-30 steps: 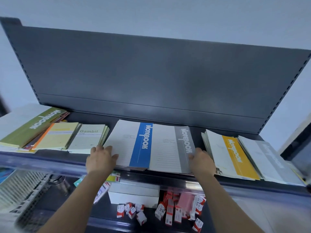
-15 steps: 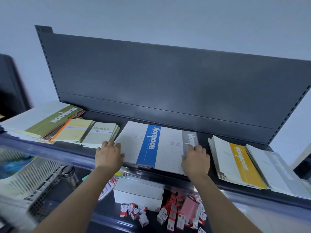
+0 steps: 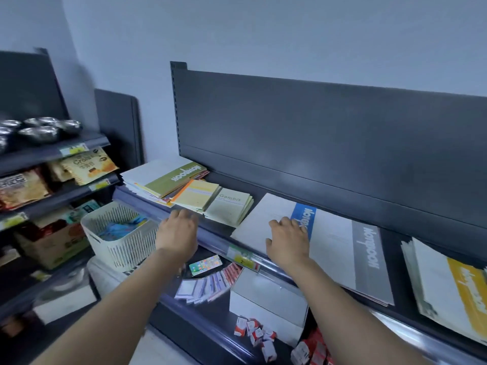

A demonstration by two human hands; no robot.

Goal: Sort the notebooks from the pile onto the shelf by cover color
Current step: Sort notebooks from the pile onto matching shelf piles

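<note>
On the dark shelf lie several notebooks. A blue-striped notebook sits in the middle, with a grey-striped notebook to its right and a yellow-striped notebook at the far right. My right hand rests flat on the blue-striped one, fingers spread. At the left lies a mixed pile topped by a green-striped notebook. Beside it are a small yellow notebook and a pale green Gambit notebook. My left hand hovers at the shelf's front edge below those, fingers apart, holding nothing.
A white slatted basket with blue cloth stands below left. A phone, card packs, a white box and small red-white boxes lie on the lower shelf. Snack bags and metal bowls fill the left rack.
The view has swung left. My left hand left the blue-striped notebook and moved left toward the small notebooks. My right hand moved from the grey-striped notebook onto the blue-striped one.
</note>
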